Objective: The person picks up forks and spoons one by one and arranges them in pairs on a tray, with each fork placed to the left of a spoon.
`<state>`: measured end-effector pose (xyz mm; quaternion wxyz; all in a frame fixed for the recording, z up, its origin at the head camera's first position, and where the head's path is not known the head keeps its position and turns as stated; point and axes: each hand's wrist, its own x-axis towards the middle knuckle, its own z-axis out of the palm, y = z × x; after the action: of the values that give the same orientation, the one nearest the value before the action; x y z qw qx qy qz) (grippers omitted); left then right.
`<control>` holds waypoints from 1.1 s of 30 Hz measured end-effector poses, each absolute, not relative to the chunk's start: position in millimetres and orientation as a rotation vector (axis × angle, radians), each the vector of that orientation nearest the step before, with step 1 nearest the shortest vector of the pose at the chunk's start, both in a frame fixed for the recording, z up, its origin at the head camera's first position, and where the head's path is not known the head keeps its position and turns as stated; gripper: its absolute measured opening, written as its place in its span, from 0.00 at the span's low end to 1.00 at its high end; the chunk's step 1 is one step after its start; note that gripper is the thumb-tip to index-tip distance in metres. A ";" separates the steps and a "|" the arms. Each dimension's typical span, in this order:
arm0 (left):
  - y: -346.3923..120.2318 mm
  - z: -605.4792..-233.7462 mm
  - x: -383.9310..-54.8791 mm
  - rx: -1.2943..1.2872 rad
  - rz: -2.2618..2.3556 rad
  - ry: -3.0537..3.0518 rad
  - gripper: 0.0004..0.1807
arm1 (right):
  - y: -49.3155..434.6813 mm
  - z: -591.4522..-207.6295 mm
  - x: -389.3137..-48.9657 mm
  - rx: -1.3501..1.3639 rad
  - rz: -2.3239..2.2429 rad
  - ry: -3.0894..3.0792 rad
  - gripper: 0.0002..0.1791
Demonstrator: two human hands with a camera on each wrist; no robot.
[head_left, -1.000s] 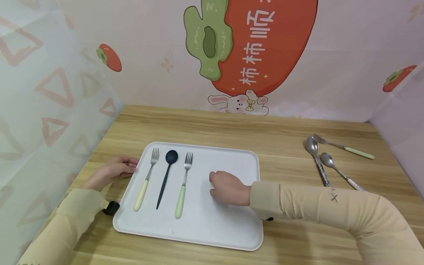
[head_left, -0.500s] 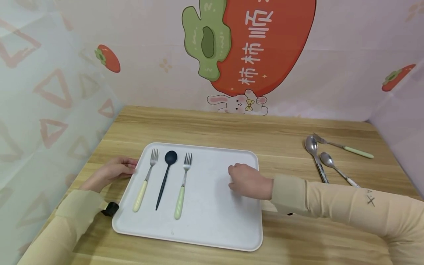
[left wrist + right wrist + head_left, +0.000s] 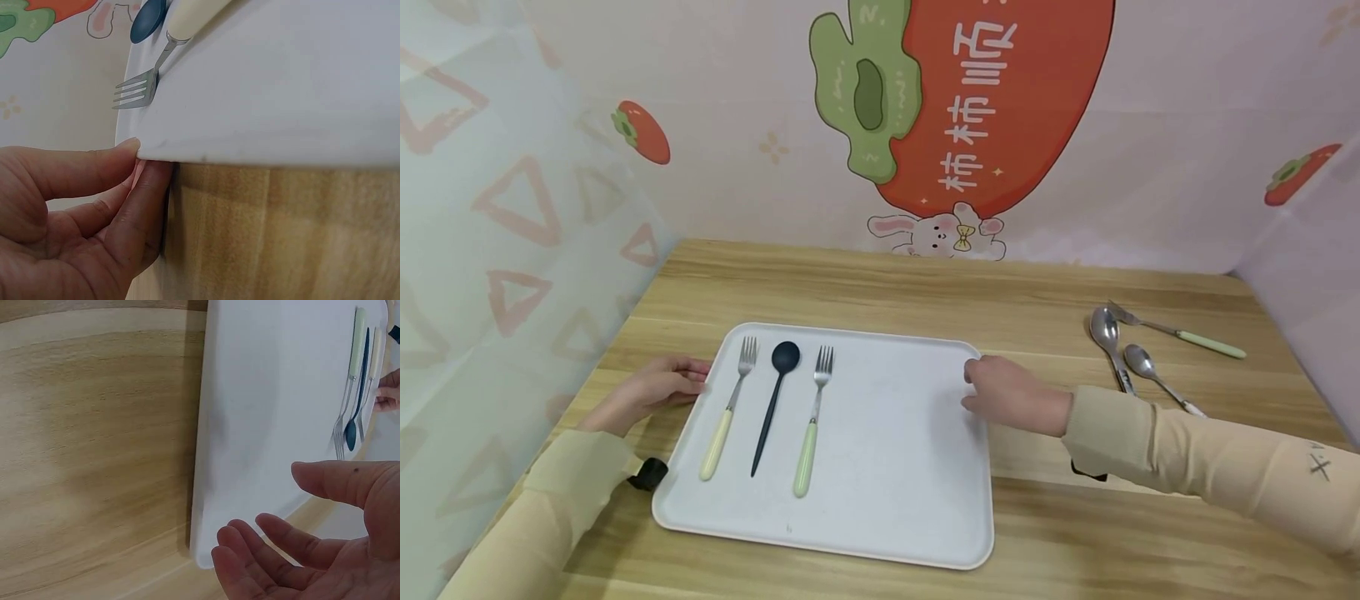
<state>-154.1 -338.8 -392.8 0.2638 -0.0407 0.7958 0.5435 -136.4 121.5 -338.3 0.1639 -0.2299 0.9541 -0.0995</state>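
Observation:
A white rectangular tray (image 3: pixel 895 500) lies on the wooden table. On its left half rest a fork with a cream handle (image 3: pixel 718 442), a black spoon (image 3: pixel 785 357) and a fork with a green handle (image 3: pixel 806 458), side by side. My left hand (image 3: pixel 658 386) pinches the tray's left rim, thumb on top and fingers underneath, as the left wrist view shows. Over the tray's right edge hovers my right hand (image 3: pixel 1011 396); in the right wrist view its thumb and fingers (image 3: pixel 284 534) are spread apart, holding nothing.
Right of the tray lie a large metal spoon (image 3: pixel 1105 329), a smaller spoon (image 3: pixel 1140 361) and another green-handled fork (image 3: pixel 1210 344). My right forearm passes just in front of them. Printed cloth walls (image 3: pixel 737 192) stand behind and at both sides of the table (image 3: pixel 880 283).
My right hand has moved right, from over the middle of the tray to its right edge. The left hand keeps its hold on the rim, and the cutlery lies as before.

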 end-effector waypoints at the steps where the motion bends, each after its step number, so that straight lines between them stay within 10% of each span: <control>1: -338.9 -392.5 -153.8 -0.114 1.471 2.150 0.24 | 124.4 -338.1 -137.1 -0.646 -0.283 2.721 0.12; 33: -336.6 -390.8 -151.1 -0.118 1.498 2.138 0.26 | 221.3 -307.9 -147.2 -0.323 -0.525 2.765 0.22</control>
<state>-151.1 -336.6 -390.8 0.2613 -0.0435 0.7898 0.5533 -147.2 221.3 -307.9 0.1537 -0.1126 0.9645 -0.1831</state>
